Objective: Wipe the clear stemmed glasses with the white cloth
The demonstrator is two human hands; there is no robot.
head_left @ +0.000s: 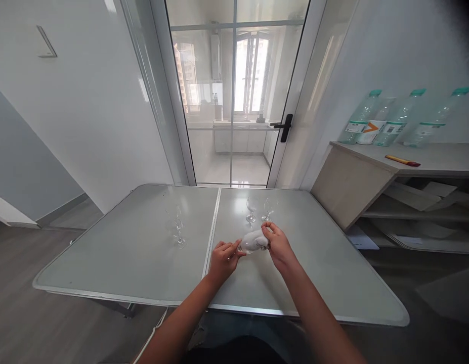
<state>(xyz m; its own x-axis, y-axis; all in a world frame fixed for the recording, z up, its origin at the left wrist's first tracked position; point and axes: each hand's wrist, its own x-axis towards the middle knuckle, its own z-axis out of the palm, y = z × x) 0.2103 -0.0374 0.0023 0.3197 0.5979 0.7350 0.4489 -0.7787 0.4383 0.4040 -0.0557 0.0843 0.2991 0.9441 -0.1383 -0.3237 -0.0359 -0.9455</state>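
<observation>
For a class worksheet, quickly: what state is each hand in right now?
Left hand: closed, holding the wine glass by its stem end.
Right hand: closed, gripping the white cloth wrapped over the glass's bowl.

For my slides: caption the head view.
Left hand holds a wine glass, right hand a white cloth, over a grey table.

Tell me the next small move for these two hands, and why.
Probably turn the clear stemmed glass slightly with the left hand: its grip pinches the stem end, while the right hand presses the white cloth around the bowl.
</observation>
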